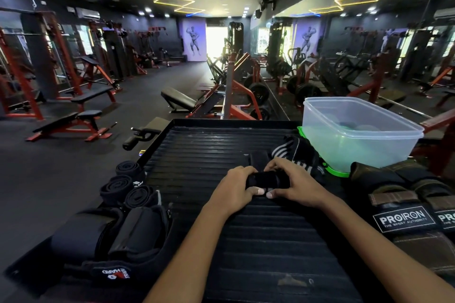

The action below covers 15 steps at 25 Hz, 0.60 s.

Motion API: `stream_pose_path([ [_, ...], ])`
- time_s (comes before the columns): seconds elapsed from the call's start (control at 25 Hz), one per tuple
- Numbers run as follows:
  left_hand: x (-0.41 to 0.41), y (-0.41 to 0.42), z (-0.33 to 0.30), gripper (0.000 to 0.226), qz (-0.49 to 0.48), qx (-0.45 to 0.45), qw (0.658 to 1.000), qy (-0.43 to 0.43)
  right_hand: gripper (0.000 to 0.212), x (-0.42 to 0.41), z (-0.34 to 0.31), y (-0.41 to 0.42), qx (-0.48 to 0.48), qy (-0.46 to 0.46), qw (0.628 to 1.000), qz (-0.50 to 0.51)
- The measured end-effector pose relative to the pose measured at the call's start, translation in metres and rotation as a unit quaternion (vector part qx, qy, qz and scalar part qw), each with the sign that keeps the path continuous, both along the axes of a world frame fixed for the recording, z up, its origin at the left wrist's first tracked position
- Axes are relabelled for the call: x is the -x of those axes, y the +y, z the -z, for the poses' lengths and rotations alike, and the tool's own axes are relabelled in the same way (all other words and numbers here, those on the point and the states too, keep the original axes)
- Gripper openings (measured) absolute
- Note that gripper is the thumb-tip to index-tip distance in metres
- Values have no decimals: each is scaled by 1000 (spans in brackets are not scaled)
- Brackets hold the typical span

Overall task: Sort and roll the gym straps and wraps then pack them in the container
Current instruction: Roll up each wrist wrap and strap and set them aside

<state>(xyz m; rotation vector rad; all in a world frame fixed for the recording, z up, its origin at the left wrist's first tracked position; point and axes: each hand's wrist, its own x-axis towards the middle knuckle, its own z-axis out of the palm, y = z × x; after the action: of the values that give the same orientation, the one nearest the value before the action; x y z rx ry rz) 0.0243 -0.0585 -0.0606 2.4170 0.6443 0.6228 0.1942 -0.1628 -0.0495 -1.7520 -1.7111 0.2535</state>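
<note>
- Black wrap: part rolled, lying mid-platform.
- Three rolled black wraps: clustered at left edge.
- Striped strap: loose, beside container.
- Clear container: open, upright on green lid, far right.

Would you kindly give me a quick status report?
Left hand and right hand gripping black fabric wrap, mid-roll. Clear plastic container open, far right. Nothing blocking.

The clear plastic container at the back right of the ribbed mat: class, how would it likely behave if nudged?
The clear plastic container looks thin-walled and nearly empty, so probably light and easy to slide. It sits on its green lid, so it may skid. Wide and low, it seems unlikely to tip.
</note>
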Motion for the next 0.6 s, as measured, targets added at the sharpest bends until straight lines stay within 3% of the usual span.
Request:
stream_pose_path([
  [0.2, -1, -2, -1, 51, 3, -23, 1000, 11, 37, -5, 2, -1, 8, 16, 1000, 14],
  [0.48, 1, -9, -6, 34, 17, -52, 998, 9, 49, 1, -1, 0, 28, -11, 1000, 5],
  [0.6, 1, -7, -4, 31, 26, -31, 999, 0, 43, -2, -2, -1, 21, -7, 1000, 20],
])
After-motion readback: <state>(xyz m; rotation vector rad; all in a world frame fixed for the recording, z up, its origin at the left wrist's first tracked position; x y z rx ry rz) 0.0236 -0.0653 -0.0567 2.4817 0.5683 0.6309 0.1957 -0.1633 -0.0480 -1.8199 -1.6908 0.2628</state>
